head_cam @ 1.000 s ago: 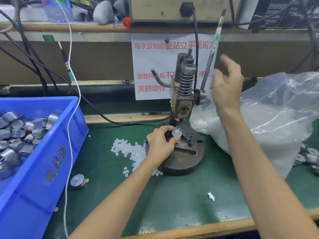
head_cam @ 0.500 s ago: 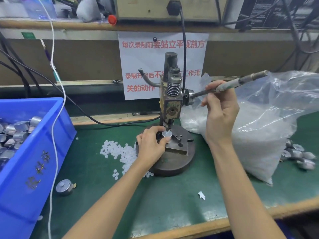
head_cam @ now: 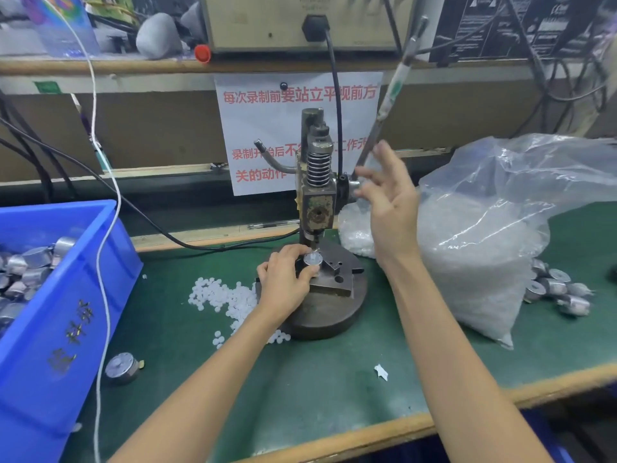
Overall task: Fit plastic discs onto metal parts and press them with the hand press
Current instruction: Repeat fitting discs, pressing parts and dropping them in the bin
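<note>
The hand press (head_cam: 317,202) stands on its round dark base (head_cam: 327,312) at the middle of the green mat. Its lever (head_cam: 390,98) points up and to the right. Under the ram sits a round metal part (head_cam: 313,260) with a whitish disc on top, and my left hand (head_cam: 283,279) pinches this part on the fixture block. My right hand (head_cam: 387,198) hovers beside the press head with fingers spread, just below the lever, holding nothing. A heap of loose white plastic discs (head_cam: 223,299) lies left of the base.
A blue bin (head_cam: 76,295) of metal parts stands at the left, crossed by a white cable (head_cam: 107,228). One metal part (head_cam: 122,368) lies on the mat by the bin. A clear bag of discs (head_cam: 494,248) fills the right, with several metal parts (head_cam: 561,292) beyond it.
Half a second ago my right hand gripped the lever pulled down. Now the lever has swung back up and the hand has let go, fingers spread. My left hand stays on the part.
</note>
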The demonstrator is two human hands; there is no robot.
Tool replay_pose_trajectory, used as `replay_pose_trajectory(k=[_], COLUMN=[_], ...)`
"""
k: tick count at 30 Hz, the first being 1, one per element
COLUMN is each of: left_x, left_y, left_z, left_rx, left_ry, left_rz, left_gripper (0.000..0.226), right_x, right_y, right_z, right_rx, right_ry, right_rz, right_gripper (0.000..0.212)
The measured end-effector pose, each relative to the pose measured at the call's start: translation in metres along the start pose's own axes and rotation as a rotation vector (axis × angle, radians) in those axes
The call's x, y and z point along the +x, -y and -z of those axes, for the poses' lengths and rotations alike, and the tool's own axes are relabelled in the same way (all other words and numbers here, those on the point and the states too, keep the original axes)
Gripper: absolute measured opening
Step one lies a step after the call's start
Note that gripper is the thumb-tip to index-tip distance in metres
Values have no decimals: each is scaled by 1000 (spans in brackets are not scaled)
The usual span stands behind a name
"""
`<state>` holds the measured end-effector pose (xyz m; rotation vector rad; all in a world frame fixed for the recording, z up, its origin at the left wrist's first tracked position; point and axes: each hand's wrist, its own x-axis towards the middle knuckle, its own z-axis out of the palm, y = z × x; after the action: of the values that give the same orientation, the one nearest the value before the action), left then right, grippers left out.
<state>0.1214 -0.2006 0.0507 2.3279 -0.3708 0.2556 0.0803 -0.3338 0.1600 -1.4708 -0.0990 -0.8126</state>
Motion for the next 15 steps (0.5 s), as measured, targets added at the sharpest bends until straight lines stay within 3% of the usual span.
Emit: replay_pose_trajectory(k=[3, 6, 10, 15], left_x=[-13, -50, -99, -133], left_y=[-4, -14, -41, -75], left_z=[1, -8, -27, -44], left_rx=[69, -5, -174, -281], left_ry=[-89, -154, -49, 76], left_rz=[-6, -105, -199, -281], left_gripper=[28, 25, 24, 24], right_x=[-37, -74, -105, -130], right_y=[-24, -47, -49, -27], right_z=[19, 45, 83, 132], right_rx=[-131, -258, -252, -81], right_ry=[24, 168, 379, 401], right_rz=[-146, -393, -580, -745], right_gripper=[32, 24, 16, 19])
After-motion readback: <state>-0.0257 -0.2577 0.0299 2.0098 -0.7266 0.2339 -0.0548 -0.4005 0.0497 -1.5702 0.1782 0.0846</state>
